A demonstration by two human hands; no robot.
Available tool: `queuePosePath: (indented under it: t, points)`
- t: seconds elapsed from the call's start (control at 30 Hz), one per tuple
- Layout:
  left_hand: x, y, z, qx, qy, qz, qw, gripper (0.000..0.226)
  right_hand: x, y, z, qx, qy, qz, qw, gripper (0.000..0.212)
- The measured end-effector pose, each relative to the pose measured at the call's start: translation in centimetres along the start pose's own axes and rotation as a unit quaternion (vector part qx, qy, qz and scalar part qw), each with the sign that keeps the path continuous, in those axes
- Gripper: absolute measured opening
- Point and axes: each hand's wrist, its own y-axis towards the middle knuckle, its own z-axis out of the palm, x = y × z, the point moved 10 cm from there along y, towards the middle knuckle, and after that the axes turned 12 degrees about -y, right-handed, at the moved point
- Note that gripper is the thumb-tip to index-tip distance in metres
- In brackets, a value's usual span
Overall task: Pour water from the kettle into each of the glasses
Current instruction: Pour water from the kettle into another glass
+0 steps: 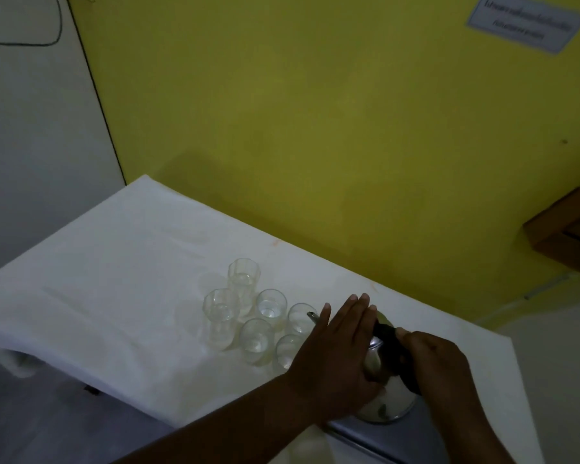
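A shiny metal kettle (387, 405) stands at the table's near right edge, its spout (312, 316) reaching toward the glasses. My right hand (439, 363) is closed around the kettle's black handle (390, 343). My left hand (335, 353) lies flat with fingers stretched over the kettle's lid and left side. Several clear glasses (255, 339) stand close together just left of the kettle; a tall one (243, 281) is at the back. Several of them appear to hold some water. The nearest glass (287, 351) is partly hidden by my left hand.
A white cloth covers the table (114, 279), which stands against a yellow wall (315, 128). A wooden cabinet corner (570, 229) juts in at the right. A paper sign (526, 23) hangs high on the wall.
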Motion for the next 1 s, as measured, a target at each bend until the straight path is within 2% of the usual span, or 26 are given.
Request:
queuePosePath:
  t: [0.17, 0.37, 1.0]
  points:
    - [0.0, 1.2, 0.5, -0.004, -0.055, -0.003, 0.998, 0.097, 0.7, 1.0, -1.2, -0.016, -0.052, -0.015, 0.998, 0.047]
    - [0.1, 2.2, 1.5, 0.011, -0.069, 0.003, 0.998, 0.102, 0.4, 2.1, -1.9, -0.015, -0.105, -0.020, 0.994, 0.049]
    - [-1.3, 2.7, 1.7, 0.020, -0.091, 0.020, 0.995, 0.104, 0.7, 1.5, -3.7, -0.037, -0.140, -0.032, 0.989, 0.050]
